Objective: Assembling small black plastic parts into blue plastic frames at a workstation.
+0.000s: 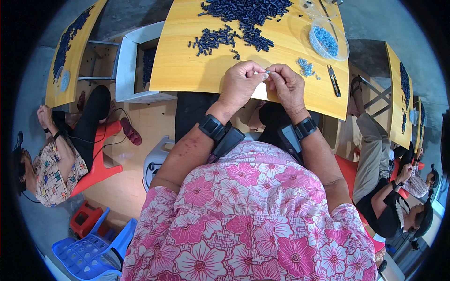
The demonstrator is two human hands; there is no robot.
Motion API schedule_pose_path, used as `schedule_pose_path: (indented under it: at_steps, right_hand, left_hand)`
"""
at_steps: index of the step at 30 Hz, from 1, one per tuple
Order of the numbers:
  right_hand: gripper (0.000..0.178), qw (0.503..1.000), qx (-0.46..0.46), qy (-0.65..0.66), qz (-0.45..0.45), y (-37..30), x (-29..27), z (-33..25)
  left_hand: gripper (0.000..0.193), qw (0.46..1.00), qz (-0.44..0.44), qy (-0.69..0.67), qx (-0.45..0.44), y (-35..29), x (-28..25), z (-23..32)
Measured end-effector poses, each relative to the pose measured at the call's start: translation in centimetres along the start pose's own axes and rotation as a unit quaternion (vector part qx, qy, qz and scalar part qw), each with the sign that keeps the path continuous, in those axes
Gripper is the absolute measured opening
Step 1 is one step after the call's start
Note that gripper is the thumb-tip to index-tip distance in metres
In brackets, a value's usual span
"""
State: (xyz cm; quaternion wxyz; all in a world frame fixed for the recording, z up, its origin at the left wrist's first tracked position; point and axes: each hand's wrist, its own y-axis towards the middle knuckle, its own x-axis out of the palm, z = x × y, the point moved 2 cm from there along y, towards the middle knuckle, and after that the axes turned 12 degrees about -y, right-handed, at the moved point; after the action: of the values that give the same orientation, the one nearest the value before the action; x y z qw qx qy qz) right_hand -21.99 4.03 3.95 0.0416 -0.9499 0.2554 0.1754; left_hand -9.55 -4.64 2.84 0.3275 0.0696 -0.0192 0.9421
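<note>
Over the near edge of the yellow wooden table (187, 77), my left hand (241, 84) and my right hand (287, 87) meet fingertip to fingertip. Both are closed in a pinch around something tiny and bluish, too small to name. Beyond them lies a big pile of short black cylindrical pieces (246, 10), with a smaller cluster of black pieces (213, 41) nearer. Right of my right hand sits a little heap of small pale-blue clear pieces (306, 67). Black thread snips (333, 80) lie beside it, and a clear round tub (344, 50) holds more pale-blue pieces.
A white box (123, 70) stands against the table's left side. Another clear container (323, 8) is at the far right. Co-workers sit left (61, 164) and right (389, 206) at similar tables. A blue plastic chair (86, 255) and a red stool (86, 218) stand lower left.
</note>
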Motion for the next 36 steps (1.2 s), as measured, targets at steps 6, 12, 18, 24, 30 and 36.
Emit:
schedule_pose_path:
  at_steps: [6,12,18,24,30,36]
  right_hand:
    - [0.003,0.998,-0.023,-0.055,0.003,0.14,-0.09,-0.06]
    - [0.005,0.997,-0.016,-0.072,-0.008,0.16,-0.17,0.06]
    - [0.008,0.991,-0.026,-0.127,-0.01,0.4,-0.22,0.25]
    - [0.01,0.977,-0.099,-0.189,0.012,0.31,0.01,0.1]
    - [0.01,0.977,-0.076,-0.197,0.021,0.26,0.13,0.1]
    - [0.009,0.956,-0.137,-0.256,0.04,0.13,0.23,-0.19]
  left_hand:
    - [0.005,1.0,0.013,0.009,0.026,-0.17,0.06,-0.02]
    - [0.005,0.997,0.015,0.033,0.067,-0.22,-0.08,-0.07]
    - [0.005,0.998,0.021,0.021,0.05,-0.24,0.01,0.05]
    - [0.005,0.999,0.02,0.025,0.034,-0.14,0.01,0.25]
    - [0.007,0.997,0.001,0.065,0.05,-0.06,-0.24,0.09]
    - [0.012,0.996,-0.061,-0.021,-0.061,0.26,-0.6,-0.11]
